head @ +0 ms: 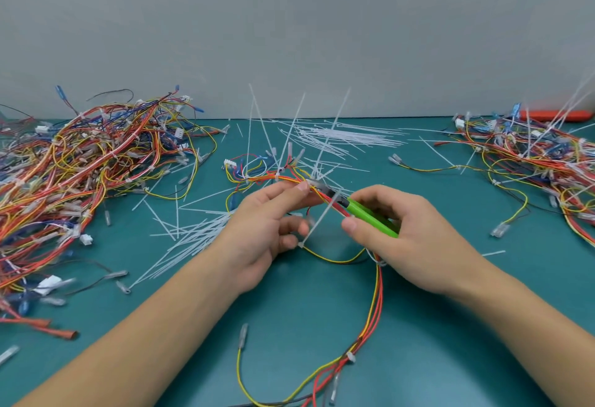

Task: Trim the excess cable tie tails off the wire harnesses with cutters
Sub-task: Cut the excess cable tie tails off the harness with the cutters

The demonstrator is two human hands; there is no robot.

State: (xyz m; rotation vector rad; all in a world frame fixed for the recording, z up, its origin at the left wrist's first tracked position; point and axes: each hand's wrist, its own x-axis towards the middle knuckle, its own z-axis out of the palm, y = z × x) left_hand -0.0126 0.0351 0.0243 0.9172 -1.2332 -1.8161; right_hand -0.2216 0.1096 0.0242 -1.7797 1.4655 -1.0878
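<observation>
A wire harness of red, orange and yellow wires loops across the teal table in front of me. My left hand pinches its upper part between thumb and forefinger. My right hand grips green-handled cutters, whose dark jaws sit at the wires just right of my left fingertips. A white cable tie tail slants down from the jaws toward my left palm. Other long tails stick up from the harness behind my hands.
A big heap of harnesses fills the left side. Another heap lies at the right, with an orange object behind it. Loose white cable ties and cut tails litter the middle. A grey wall stands at the back.
</observation>
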